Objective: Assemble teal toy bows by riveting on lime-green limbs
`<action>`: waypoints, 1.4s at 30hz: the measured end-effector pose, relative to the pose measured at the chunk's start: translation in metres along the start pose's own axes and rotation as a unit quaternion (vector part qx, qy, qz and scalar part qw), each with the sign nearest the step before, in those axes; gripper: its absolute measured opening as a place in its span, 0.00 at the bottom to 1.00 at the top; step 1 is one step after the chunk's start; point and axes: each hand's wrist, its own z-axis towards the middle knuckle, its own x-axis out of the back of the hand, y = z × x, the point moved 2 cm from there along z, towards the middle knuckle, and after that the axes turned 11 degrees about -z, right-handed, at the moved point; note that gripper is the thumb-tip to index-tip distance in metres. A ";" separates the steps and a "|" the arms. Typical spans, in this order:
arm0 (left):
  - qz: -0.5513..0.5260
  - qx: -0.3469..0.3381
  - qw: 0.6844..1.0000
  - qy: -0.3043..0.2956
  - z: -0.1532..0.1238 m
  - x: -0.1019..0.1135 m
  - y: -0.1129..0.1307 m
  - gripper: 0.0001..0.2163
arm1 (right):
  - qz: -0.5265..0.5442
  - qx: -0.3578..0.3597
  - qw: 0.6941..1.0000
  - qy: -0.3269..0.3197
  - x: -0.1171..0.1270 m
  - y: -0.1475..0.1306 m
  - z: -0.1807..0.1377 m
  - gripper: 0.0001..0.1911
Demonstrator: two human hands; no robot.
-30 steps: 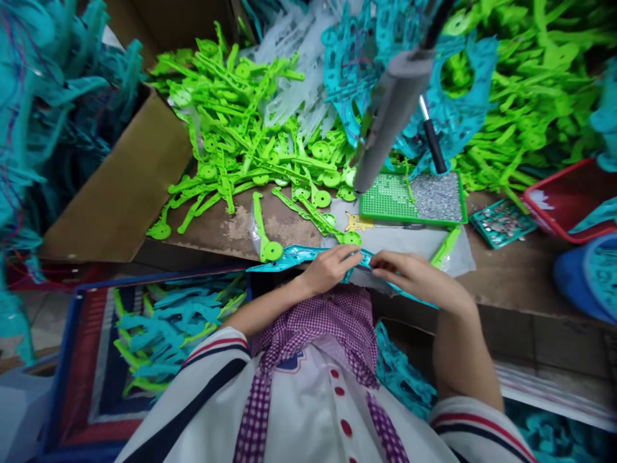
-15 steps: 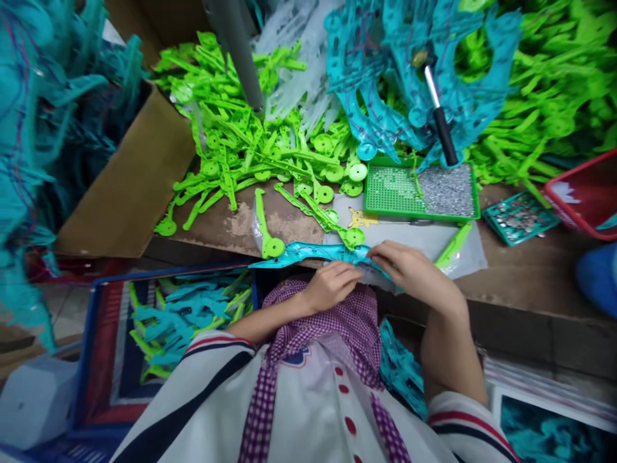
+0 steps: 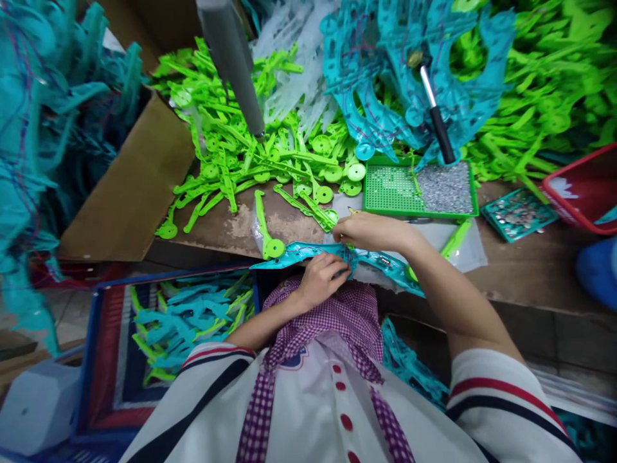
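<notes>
A long teal plastic part (image 3: 294, 253) lies across the near edge of the worn wooden table (image 3: 226, 228). My left hand (image 3: 322, 278) is closed on its middle, fingers curled over the teal plastic. My right hand (image 3: 369, 231) has reached over the part to a loose green plastic piece (image 3: 313, 211) on the table, its fingers pinched there; what they hold is hidden. A green piece with a round disc end (image 3: 266, 233) lies just left of both hands.
Heaps of green parts (image 3: 250, 141) and teal parts (image 3: 409, 71) fill the back. A green tray of small metal bits (image 3: 419, 190) sits right of centre, a black-handled tool (image 3: 436, 122) above it. Cardboard box (image 3: 130, 186) left; blue bin of teal parts (image 3: 178, 321) below; red basket (image 3: 583, 186) right.
My right hand left the teal part and moved left and forward to the green pieces. My left hand shifted slightly on the teal part. The view tilted a little.
</notes>
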 end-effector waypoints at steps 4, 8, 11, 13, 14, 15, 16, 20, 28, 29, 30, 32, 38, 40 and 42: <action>0.045 -0.031 0.998 -0.009 0.000 -0.002 0.001 0.09 | 0.033 0.054 0.995 -0.071 0.001 -0.007 0.018 0.16; 0.019 -0.005 1.000 0.015 0.004 -0.001 0.003 0.08 | 0.022 0.068 0.992 -0.109 0.005 -0.020 0.034 0.17; -0.084 0.057 0.994 0.042 0.005 0.000 0.006 0.06 | 0.011 0.077 0.988 -0.131 0.006 -0.025 0.040 0.17; -0.144 0.098 0.984 0.049 0.004 0.000 0.008 0.06 | 0.026 0.080 0.989 -0.122 0.006 -0.021 0.040 0.17; -0.159 0.106 0.980 0.054 0.003 0.000 0.009 0.07 | 0.038 0.079 0.990 -0.114 0.006 -0.018 0.040 0.17; -0.159 0.103 0.980 0.061 0.002 0.000 0.010 0.07 | 0.053 0.076 0.990 -0.108 0.005 -0.015 0.039 0.16; -0.141 0.088 0.984 0.070 0.000 0.000 0.010 0.08 | 0.067 0.074 0.989 -0.106 0.005 -0.013 0.038 0.16; 0.046 -0.025 0.996 0.074 -0.003 0.001 0.011 0.10 | 0.099 0.103 0.983 -0.114 0.004 -0.016 0.036 0.12; 0.179 -0.127 0.976 -0.002 0.000 0.007 0.014 0.10 | 0.153 0.140 0.967 -0.150 -0.010 -0.016 0.046 0.12; 0.179 -0.122 0.976 -0.021 0.002 0.008 0.014 0.10 | 0.159 0.138 0.966 -0.151 -0.012 -0.013 0.049 0.12; 0.181 -0.113 0.976 -0.041 0.004 0.010 0.014 0.11 | 0.163 0.132 0.966 -0.148 -0.013 -0.009 0.051 0.11; 0.189 -0.088 0.975 -0.079 0.009 0.013 0.014 0.11 | 0.173 0.117 0.969 -0.133 -0.012 -0.003 0.052 0.10; 0.034 0.047 0.992 -0.111 0.040 0.027 0.004 0.05 | 0.198 -0.024 0.968 0.153 -0.003 0.009 -0.002 0.10; -0.066 0.109 0.987 -0.095 0.052 0.032 -0.005 0.03 | 0.200 -0.112 0.930 0.289 -0.018 0.002 -0.033 0.12; -0.176 0.192 0.962 -0.083 0.060 0.033 -0.014 0.02 | 0.193 -0.166 0.897 0.360 -0.046 -0.016 -0.055 0.17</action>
